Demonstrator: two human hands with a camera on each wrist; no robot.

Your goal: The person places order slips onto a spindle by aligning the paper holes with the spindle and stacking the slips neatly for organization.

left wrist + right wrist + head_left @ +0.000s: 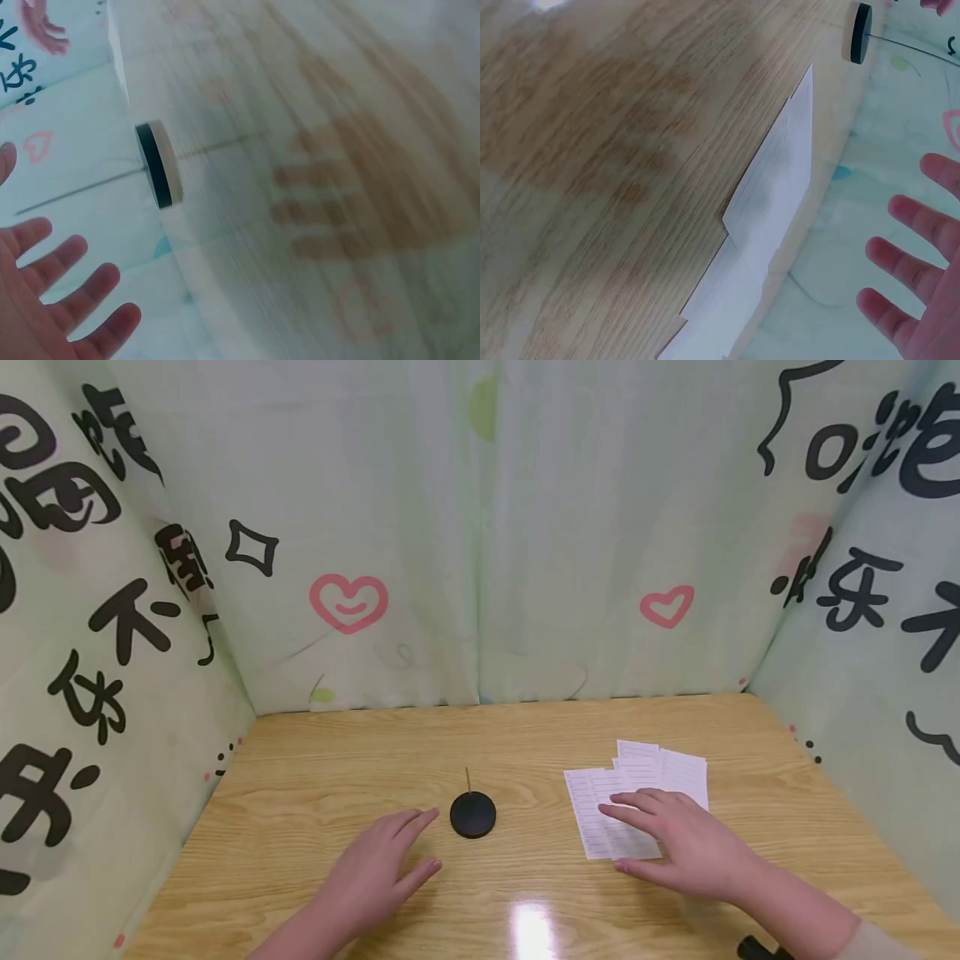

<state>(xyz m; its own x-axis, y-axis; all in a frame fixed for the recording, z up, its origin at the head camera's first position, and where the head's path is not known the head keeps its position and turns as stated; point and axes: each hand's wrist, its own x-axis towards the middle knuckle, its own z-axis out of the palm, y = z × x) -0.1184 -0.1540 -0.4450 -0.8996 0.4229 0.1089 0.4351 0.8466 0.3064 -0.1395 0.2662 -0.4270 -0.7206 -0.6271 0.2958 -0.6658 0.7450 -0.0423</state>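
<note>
A round black base (pixel 472 815) with a thin upright rod (pixel 468 779) stands on the wooden table near its middle. Just left of it hovers my left hand (pixel 378 867), fingers spread and holding nothing. Over on the right, several overlapping sheets of paper (pixel 596 814) with printed lines lie flat. My right hand (pixel 686 843) is above their near right part, fingers apart, and hides some of the paper. In the right wrist view a gap shows between the fingers (pixel 904 266) and the sheets (pixel 769 195). The left wrist view shows the base (pixel 157 165) beyond the fingertips.
Light curtains (pixel 480 527) with black characters and pink hearts enclose the wooden table (pixel 337 760) at the back and both sides. A dark object (pixel 757 948), cut off by the frame, sits at the lower right below the right forearm.
</note>
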